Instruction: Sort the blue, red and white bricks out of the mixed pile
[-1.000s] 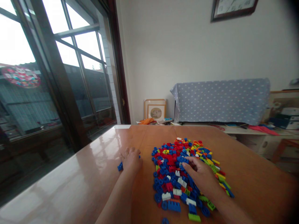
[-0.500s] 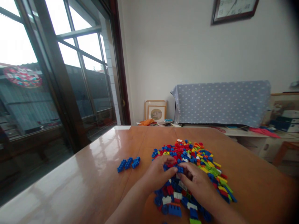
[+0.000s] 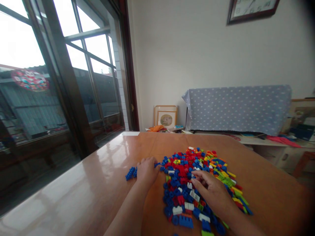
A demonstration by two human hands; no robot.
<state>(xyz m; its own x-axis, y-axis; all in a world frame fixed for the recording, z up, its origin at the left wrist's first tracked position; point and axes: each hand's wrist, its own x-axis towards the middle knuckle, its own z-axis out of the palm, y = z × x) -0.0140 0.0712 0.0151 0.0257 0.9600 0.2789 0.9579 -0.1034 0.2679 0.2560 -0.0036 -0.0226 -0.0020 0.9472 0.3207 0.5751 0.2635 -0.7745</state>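
My left hand (image 3: 148,171) is over the blue bricks (image 3: 130,173) on the left of the table, its fingers curled. Blue pieces show beside its thumb, but I cannot make out what the fingers hold. My right hand (image 3: 206,185) rests above the middle of a large pile of mixed bricks (image 3: 183,170), thumb and fingertips close together near a small blue and white piece. Whether that piece is gripped is too small to tell. Red, blue, white, green and yellow bricks make up the pile.
The pile spreads over the right half of the glossy wooden table (image 3: 110,196). Behind the table, a low cabinet bears a cloth-covered object (image 3: 238,108) and a framed picture (image 3: 166,118). A glass door (image 3: 81,75) stands at the left.
My left hand has moved left, from the pile to the separate blue bricks, parting from my right hand. My right hand stays over the pile. The view has shifted slightly.
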